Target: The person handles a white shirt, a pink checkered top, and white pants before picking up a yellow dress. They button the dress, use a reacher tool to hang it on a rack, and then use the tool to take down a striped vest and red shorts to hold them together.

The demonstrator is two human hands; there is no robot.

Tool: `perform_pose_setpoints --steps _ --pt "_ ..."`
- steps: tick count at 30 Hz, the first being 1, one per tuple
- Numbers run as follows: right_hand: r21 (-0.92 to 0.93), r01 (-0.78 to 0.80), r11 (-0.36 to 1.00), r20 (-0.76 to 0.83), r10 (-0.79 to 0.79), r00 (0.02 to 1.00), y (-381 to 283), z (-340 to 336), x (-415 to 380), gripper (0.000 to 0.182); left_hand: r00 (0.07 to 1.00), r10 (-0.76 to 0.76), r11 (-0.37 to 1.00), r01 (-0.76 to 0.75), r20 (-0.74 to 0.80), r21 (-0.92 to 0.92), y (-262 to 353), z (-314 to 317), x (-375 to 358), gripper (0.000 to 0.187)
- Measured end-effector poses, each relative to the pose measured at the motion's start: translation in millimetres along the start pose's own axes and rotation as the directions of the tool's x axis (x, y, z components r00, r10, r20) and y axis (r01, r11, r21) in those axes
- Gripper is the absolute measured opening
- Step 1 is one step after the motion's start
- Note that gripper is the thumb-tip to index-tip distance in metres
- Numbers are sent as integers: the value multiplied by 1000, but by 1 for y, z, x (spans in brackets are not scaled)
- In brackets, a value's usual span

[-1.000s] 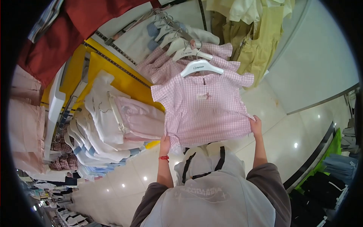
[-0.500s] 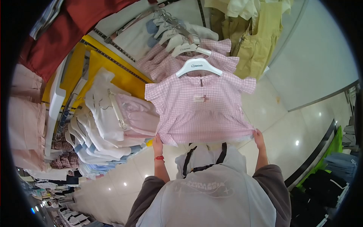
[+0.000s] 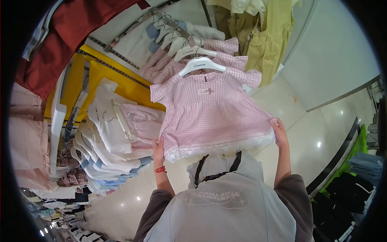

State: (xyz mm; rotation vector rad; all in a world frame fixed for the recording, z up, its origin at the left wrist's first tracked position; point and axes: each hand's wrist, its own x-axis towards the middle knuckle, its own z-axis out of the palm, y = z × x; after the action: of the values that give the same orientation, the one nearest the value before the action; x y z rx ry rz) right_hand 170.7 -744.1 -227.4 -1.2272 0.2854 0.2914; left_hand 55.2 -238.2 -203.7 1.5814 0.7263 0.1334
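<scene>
A pink and white checked dress (image 3: 213, 109) with short ruffled sleeves, a small chest label and a white lace hem hangs from a white hanger (image 3: 202, 65) at the front of a metal rail. At the dress's lower left side, my left hand (image 3: 159, 150), with a red bracelet at the wrist, pinches the fabric near the hem. My right hand (image 3: 279, 131) grips the opposite edge, a little above the lace. The skirt is spread between both hands. Behind it hang more pink checked garments (image 3: 231, 60), partly covered by the front one.
Yellow overalls (image 3: 268, 48) hang at the top right. White tops (image 3: 105, 135) and pink shorts (image 3: 141, 121) are on the left rack, beside red clothing (image 3: 60, 44). Dark folded clothes (image 3: 342, 193) lie at the lower right. A tiled floor (image 3: 298, 133) shows between the displays.
The dress hem now faces me with its lace in view and looks wider. My left hand has shifted left, and my right hand has moved up and slightly right.
</scene>
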Motion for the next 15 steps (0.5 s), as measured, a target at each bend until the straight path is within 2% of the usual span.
perform_pose_setpoints --steps 2,3,5,7,9,12,15 --pt "-50 23 998 152 -15 988 -15 28 -10 26 985 170 986 -169 -38 12 34 26 -21 28" --pt "-97 37 995 241 -13 970 -19 42 -14 32 962 271 957 -272 24 97 47 38 -28 24" --pt "-52 36 998 425 -11 905 -27 80 -25 40 880 441 847 -473 174 244 69 63 -41 18" --pt "29 46 999 576 -54 815 -33 123 -36 46 926 135 918 -250 351 306 83 82 -60 16" --pt "83 72 994 656 -109 747 -13 151 -39 49 829 313 874 -442 463 203 77 110 -71 12" --pt "-98 167 981 779 -29 626 -25 177 -62 49 802 280 868 -446 528 217 83 139 -94 12" --pt "-124 346 930 784 -122 609 -30 180 -72 51 705 467 761 -628 533 164 97 160 -110 15"
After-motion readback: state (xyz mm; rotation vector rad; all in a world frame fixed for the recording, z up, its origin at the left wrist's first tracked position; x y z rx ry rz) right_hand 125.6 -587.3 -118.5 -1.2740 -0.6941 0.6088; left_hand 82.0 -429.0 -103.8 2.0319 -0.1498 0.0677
